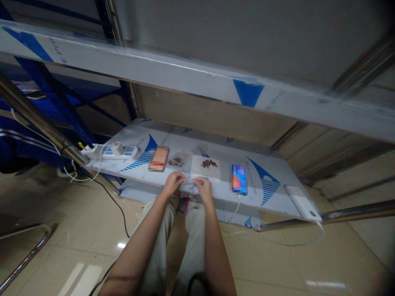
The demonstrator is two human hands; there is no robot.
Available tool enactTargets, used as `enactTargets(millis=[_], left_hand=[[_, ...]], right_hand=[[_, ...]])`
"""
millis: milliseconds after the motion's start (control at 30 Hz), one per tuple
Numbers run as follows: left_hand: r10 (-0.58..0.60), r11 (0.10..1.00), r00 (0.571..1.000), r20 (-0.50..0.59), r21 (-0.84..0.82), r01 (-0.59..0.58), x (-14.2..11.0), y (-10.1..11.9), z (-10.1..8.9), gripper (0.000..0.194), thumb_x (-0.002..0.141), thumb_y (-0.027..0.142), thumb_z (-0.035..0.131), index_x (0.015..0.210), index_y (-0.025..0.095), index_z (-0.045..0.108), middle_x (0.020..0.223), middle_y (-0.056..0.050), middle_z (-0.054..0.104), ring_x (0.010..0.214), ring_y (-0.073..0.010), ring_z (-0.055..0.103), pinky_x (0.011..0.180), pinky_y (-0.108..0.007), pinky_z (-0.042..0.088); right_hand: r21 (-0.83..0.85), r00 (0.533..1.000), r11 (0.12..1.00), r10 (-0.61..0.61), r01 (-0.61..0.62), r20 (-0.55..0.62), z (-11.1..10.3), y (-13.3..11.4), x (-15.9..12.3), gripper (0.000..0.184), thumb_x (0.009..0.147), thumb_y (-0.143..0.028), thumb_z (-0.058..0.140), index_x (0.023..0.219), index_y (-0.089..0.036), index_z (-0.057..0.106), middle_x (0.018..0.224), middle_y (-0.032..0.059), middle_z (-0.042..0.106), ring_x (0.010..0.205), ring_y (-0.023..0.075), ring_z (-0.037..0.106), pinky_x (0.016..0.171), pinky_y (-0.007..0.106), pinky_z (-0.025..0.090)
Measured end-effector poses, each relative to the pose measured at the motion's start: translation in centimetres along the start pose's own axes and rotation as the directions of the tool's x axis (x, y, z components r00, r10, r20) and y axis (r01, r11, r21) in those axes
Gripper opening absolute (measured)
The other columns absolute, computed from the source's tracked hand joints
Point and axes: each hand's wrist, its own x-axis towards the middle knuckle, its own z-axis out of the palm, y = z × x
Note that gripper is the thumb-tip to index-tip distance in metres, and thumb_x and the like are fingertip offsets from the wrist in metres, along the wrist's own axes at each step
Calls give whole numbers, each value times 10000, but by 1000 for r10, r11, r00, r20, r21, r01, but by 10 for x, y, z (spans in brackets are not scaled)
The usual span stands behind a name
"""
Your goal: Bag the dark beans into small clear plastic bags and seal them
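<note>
Left hand (pixel 173 183) and right hand (pixel 203 187) close together, both pinching a clear plastic bag (pixel 188 188) — long axis left to right, along the near edge of the steel shelf (pixel 225 201).

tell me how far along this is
Looks done: brown pieces sit in a clear bag on the shelf. In hand: the left hand and right hand pinch another clear bag at the shelf edge. Left: a brown pile on a pale sheet, seemingly unbagged.
</note>
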Motion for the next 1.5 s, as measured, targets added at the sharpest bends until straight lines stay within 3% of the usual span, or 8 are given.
enactTargets(millis=[133,267,467,600,700,1167,1333,1500], left_hand=[[13,998,998,68,65,-17,-1,2,2,156,710,316,566,731,171,618,723,-30,597,739,-156,521,697,-262,374],[33,996,997,68,84,-39,-2,5,3,166,737,327,529,739,181,609,727,-30,589,741,-158,521,691,-255,369],[64,996,992,104,49,-69,-3,6,1,181,733,334,536,717,179,628,686,-27,587,719,-150,523,688,-249,368],[-14,1000,996,85,-22,16,-2,2,3,222,689,347,586,815,173,643,699,-24,609,671,-136,528,641,-236,377],[-53,998,996,72,-18,54,-2,0,3,221,669,356,603,780,172,653,701,-28,628,659,-138,529,631,-236,374],[42,996,989,145,69,-52,-3,7,1,104,719,234,532,695,161,602,648,-14,565,697,-142,480,656,-239,336],[8,992,988,156,-124,12,-4,5,2,171,701,310,564,735,149,611,668,-16,578,682,-133,506,682,-249,370],[-64,871,971,229,-462,166,-6,7,8,437,637,348,634,1007,132,548,896,-56,620,789,-145,562,723,-258,420]], right_hand=[[-239,999,970,-39,42,17,-4,-8,-4,174,725,-321,505,701,-210,636,688,5,660,642,149,589,610,234,415],[-330,1000,944,-18,24,20,-5,-12,-7,164,747,-318,487,740,-230,625,708,-3,659,671,149,586,603,223,394],[-217,992,975,-28,55,124,-3,-5,-6,203,692,-378,543,757,-209,637,706,-13,650,595,127,550,554,211,384],[-201,994,978,-38,59,106,-3,-3,-6,229,677,-395,546,737,-207,661,653,-13,641,549,120,512,524,211,368],[-177,995,982,-52,67,88,-4,-2,-5,238,684,-394,536,748,-211,673,650,-9,646,541,121,503,519,214,369],[-284,990,955,-50,87,132,1,-6,-8,237,706,-390,528,760,-203,665,649,3,637,558,122,513,522,208,354],[-163,985,982,-67,93,158,1,-2,-7,234,700,-383,529,768,-201,660,706,7,653,566,127,513,547,220,377],[-27,993,997,-65,68,99,4,-1,-2,248,720,-378,495,754,-179,640,712,22,647,604,141,535,579,232,394]])
